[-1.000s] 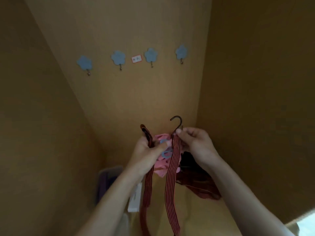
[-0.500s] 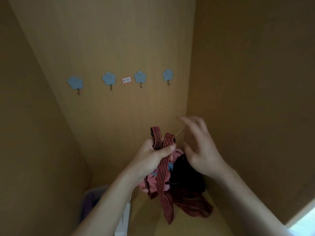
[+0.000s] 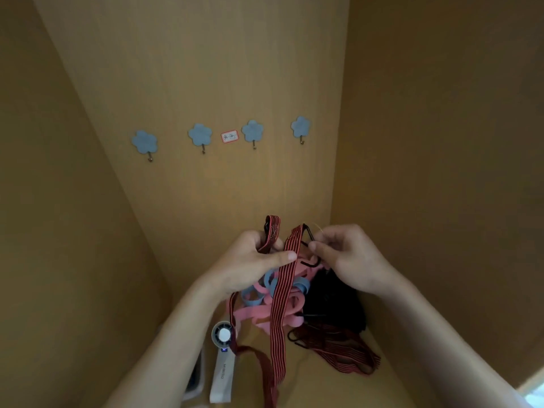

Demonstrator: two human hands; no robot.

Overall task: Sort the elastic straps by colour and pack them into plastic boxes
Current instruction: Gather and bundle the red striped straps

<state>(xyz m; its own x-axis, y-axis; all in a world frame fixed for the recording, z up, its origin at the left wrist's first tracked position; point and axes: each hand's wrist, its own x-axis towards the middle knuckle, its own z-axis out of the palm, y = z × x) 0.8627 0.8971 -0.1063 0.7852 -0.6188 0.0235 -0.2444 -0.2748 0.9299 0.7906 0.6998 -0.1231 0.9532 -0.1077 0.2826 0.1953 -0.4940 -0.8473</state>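
My left hand (image 3: 250, 266) grips a red-and-black striped elastic strap (image 3: 281, 304), both its ends folded up above my thumb and its length hanging down in front. My right hand (image 3: 347, 260) pinches the black wire hook (image 3: 309, 235) at the strap's right end. Below lie a tangle of pink straps (image 3: 262, 315) and light blue straps (image 3: 253, 298), a black heap (image 3: 332, 301) and more red-striped straps (image 3: 341, 351) on the wooden shelf floor. A plastic box (image 3: 195, 381) shows only a corner at the lower left, behind my left forearm.
I work inside a wooden cupboard nook with walls close on the left, back and right. Several blue flower-shaped hooks (image 3: 252, 131) and a small label (image 3: 229, 136) are on the back wall. A white hand-held fan (image 3: 222, 363) lies by the box.
My right hand has come back from an open reach and now pinches the hook at the strap's end. My view has dropped, so the wall hooks sit lower and the pile is nearer.
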